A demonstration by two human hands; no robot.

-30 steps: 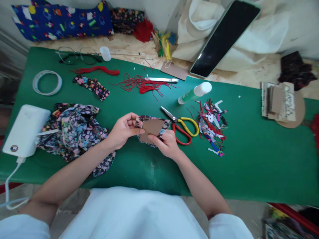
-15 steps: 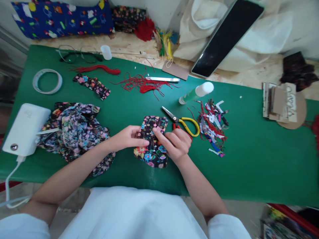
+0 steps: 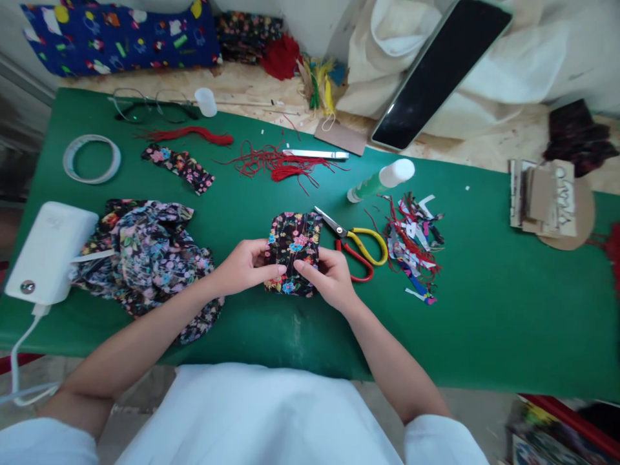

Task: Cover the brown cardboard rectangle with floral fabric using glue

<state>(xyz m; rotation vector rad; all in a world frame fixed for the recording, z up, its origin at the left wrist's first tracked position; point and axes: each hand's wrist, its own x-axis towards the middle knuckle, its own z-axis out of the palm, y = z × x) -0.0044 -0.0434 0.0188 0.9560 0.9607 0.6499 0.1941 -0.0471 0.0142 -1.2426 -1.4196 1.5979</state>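
Observation:
A piece of black floral fabric (image 3: 295,242) is held up between both hands over the green work surface. My left hand (image 3: 252,266) grips its left side, thumb across the front and fingers behind. On the right side my right hand (image 3: 330,274) pinches it the same way, thumb on the front and the other fingers mostly hidden behind. Just right of the fabric lie scissors (image 3: 356,239) with one yellow and one red handle loop. Crumpled floral fabric (image 3: 150,258) lies left of my left hand.
A glue stick (image 3: 382,181) and a heap of thread and cloth scraps (image 3: 416,239) lie to the right. Red threads (image 3: 271,161), tweezers (image 3: 317,154) and a floral strip (image 3: 179,168) lie farther back. A white power bank (image 3: 51,252) sits left; a phone (image 3: 440,71) leans at the back.
The fabric's lower part no longer hangs as far toward me, and its upper edge is farther away. My right hand has gone from a pointing finger on the front to gripping the right side.

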